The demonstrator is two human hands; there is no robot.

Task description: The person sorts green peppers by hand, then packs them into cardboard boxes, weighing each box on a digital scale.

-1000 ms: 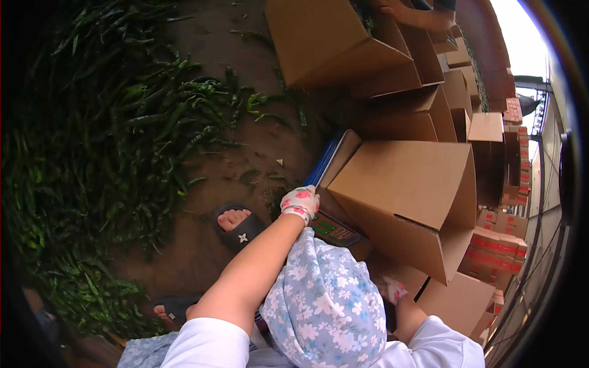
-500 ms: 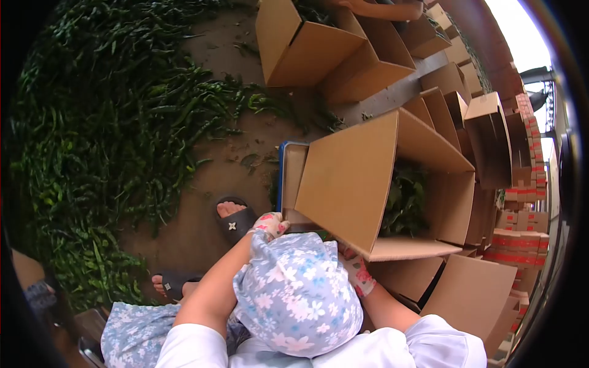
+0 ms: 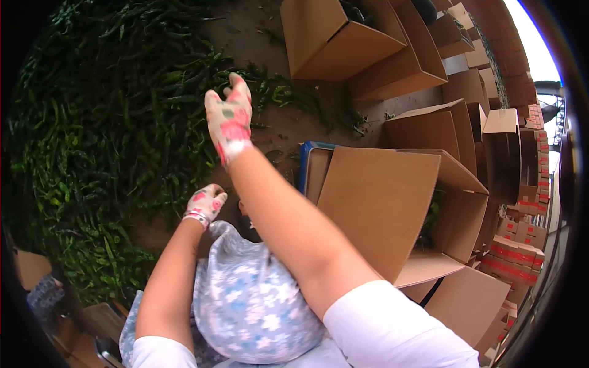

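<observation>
My right hand [image 3: 231,116], in a floral-patterned glove, reaches forward over the edge of a wide heap of long green peppers [image 3: 123,122]. Its fingers are apart and nothing shows in them. Lower and to the left, my left hand [image 3: 204,203] wears a matching glove. It hovers by the heap's near edge, fingers loosely curved with a gap at the thumb, and it holds nothing visible. At right, an opened cardboard box [image 3: 380,202] leans on a blue-rimmed tray [image 3: 305,165]. Some green peppers [image 3: 431,218] show inside the box, partly hidden by its flap.
More open cardboard boxes [image 3: 343,49] stand ahead, one with peppers in it. Others line the right side, with stacked red-marked cartons [image 3: 518,251] beyond. Scattered peppers [image 3: 294,98] lie on the brown floor. A flower-print cloth [image 3: 257,300] covers my front.
Both hands have left the box and tray and moved left to the pepper heap, the right one reaching farther forward. My view has shifted, and the box sits lower in it.
</observation>
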